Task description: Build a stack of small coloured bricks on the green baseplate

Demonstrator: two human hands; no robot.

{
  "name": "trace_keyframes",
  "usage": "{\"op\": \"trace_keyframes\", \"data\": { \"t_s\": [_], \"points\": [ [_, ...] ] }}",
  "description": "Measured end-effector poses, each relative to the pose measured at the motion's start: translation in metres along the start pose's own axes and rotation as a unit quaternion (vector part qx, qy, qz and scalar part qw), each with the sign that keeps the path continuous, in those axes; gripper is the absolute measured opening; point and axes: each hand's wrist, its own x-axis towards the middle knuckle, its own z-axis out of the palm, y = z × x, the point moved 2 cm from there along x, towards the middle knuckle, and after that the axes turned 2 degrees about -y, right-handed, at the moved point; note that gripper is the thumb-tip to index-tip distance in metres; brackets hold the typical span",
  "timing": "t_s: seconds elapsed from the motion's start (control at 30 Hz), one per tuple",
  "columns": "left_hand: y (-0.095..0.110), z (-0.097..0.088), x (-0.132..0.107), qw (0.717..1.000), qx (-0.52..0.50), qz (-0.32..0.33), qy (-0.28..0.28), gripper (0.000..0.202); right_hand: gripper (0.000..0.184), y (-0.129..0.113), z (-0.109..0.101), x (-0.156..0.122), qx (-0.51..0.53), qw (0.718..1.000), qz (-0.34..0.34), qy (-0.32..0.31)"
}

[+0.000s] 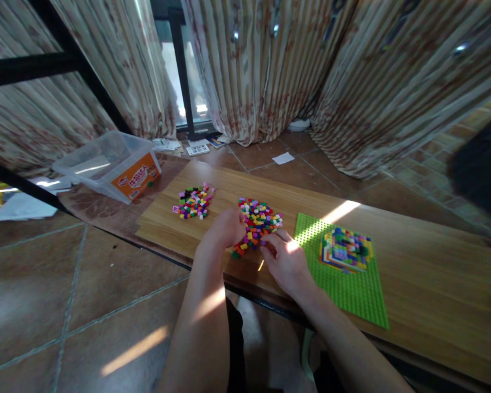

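My left hand [226, 229] and my right hand [285, 258] meet at a pile of small coloured bricks [258, 219] in the middle of the wooden table [425, 256]. The left hand is curled at the pile's left edge, its fingertips hidden among the bricks. My right hand lies palm down at the pile's near edge with its fingers bent onto the bricks. A green baseplate [352, 292] lies just to the right, carrying a layered multicoloured brick build [345, 249].
A second, smaller pile of bricks [193, 202] lies farther left on the table. A clear plastic box with an orange label [111, 165] sits at the table's left end. Curtains hang behind; papers lie on the tiled floor.
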Motion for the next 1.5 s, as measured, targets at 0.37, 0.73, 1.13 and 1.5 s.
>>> {"op": "trace_keyframes", "data": {
  "t_s": [0.37, 0.73, 1.13, 1.5],
  "points": [
    [-0.004, -0.01, 0.007, 0.992, -0.035, -0.011, 0.123, 0.022, 0.017, -0.024, -0.004, -0.002, 0.043, 0.998, -0.045, 0.003],
    [-0.009, -0.008, 0.008, 0.988, -0.064, -0.002, 0.14, 0.023, 0.015, -0.047, 0.026, -0.009, -0.015, 0.996, -0.092, -0.01],
    [-0.01, -0.011, 0.009, 0.989, -0.071, 0.002, 0.131, 0.019, 0.008, -0.032, 0.021, -0.008, -0.043, 0.995, -0.085, -0.025],
    [0.059, 0.023, -0.01, 0.783, -0.608, 0.015, -0.133, 0.038, 0.01, -0.016, -0.067, 0.013, 0.103, 0.984, -0.002, 0.148]
  ]
}}
